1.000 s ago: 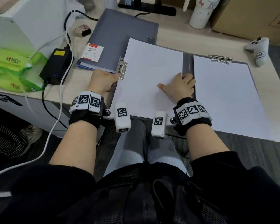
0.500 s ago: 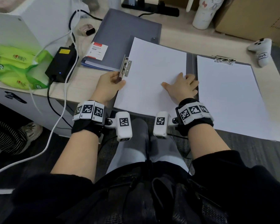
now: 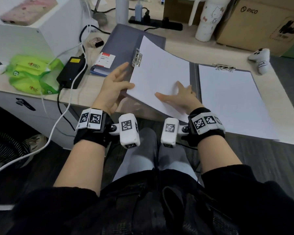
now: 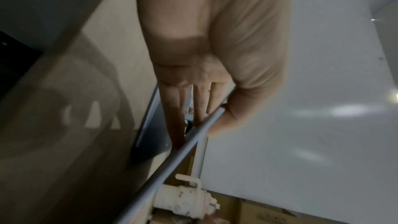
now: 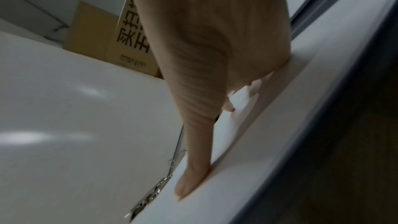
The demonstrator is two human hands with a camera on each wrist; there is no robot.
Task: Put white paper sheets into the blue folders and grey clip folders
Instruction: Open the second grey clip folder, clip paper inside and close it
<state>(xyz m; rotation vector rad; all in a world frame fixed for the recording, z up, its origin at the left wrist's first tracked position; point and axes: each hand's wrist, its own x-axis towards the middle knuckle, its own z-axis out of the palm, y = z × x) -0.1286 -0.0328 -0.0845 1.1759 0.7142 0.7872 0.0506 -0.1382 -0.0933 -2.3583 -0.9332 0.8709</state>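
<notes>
A grey clip folder (image 3: 194, 77) lies open at the desk's front edge. Its left cover carries a white sheet (image 3: 159, 70) under a metal clip (image 3: 137, 57) and is tilted up off the desk. My left hand (image 3: 119, 82) pinches that cover's left edge (image 4: 193, 135), thumb on the paper and fingers beneath. My right hand (image 3: 178, 95) rests on the sheet near the spine with spread fingers, thumb pressing the paper (image 5: 247, 159). The right cover holds another white sheet (image 3: 227, 99) under its own clip (image 3: 224, 67). Closed blue-grey folders (image 3: 124, 43) are stacked behind.
Left of the folders are a black power brick (image 3: 71, 72) with cables and green tissue packs (image 3: 32, 73). A power strip (image 3: 154, 24), a white tumbler (image 3: 209, 19) and a cardboard box (image 3: 261, 22) line the back. A white controller (image 3: 260, 60) lies at the right.
My left hand left the clip area and took the left cover's edge. That cover with its sheet has risen off the desk. My right hand stays on the paper.
</notes>
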